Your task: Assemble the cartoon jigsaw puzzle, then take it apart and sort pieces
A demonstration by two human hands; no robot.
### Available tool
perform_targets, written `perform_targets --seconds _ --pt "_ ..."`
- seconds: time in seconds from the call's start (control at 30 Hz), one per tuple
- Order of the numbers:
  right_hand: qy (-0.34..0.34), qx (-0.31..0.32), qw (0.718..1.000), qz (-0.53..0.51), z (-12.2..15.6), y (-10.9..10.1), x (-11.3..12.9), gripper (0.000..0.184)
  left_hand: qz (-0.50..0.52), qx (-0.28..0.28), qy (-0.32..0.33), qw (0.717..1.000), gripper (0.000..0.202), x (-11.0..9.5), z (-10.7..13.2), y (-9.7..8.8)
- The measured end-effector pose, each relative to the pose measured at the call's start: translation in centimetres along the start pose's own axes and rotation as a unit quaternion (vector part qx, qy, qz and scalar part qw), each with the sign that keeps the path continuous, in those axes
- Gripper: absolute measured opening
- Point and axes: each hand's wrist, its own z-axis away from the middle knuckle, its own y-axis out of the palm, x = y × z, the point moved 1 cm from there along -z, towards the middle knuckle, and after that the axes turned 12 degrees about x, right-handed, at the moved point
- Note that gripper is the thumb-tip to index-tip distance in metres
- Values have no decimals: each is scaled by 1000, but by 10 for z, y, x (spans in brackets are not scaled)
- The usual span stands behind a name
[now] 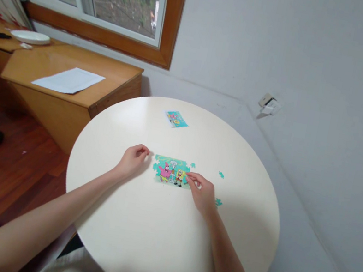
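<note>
Surface (136, 231) was round and white, a flat base so parts could lie flush. Lower piece (218, 202) lay loose beside the right wrist, probably parked within short reach. Right hand (201, 191) came in from the right with its wrist low; thumb and fingertips were close together at the puzzle's right edge. Couldn't tell if that grip was clamped on a piece or just pressing. Puzzle (171, 171) lay flat around mid-surface, picture facing the person, likely so the figures read upright. Left hand (134, 159) rested off its left side, fingers curled together, nothing visible in the grip; probably parked clear of the picture. Upper piece (221, 174) lay loose, well right. Corner piece (192, 165) sat at the upper right corner, touching or just beside, unclear. Card (176, 119) lay farther back, similar figures showing, presumably as reference.
</note>
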Motion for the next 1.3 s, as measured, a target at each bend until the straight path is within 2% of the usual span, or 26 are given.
perform_targets --seconds 0.1,0.23,0.43,0.6,0.8,1.3 --pt "-1 -4 1000 -3 0 1 3 23 32 -21 -15 999 19 0 4 -1" --pt "-13 5 1000 -2 0 5 13 24 38 -14 -1 999 16 -3 4 1" --pt "-12 113 993 -43 -8 26 33 21 58 2 45 997 13 -5 6 2" --pt "14 159 984 -80 -19 47 36 17 75 20 42 996 11 -1 4 4" --pt "32 176 981 -68 -29 63 38 14 80 32 43 995 11 2 4 7" --pt "56 171 975 -128 -49 71 36 16 110 78 65 989 12 2 3 11"
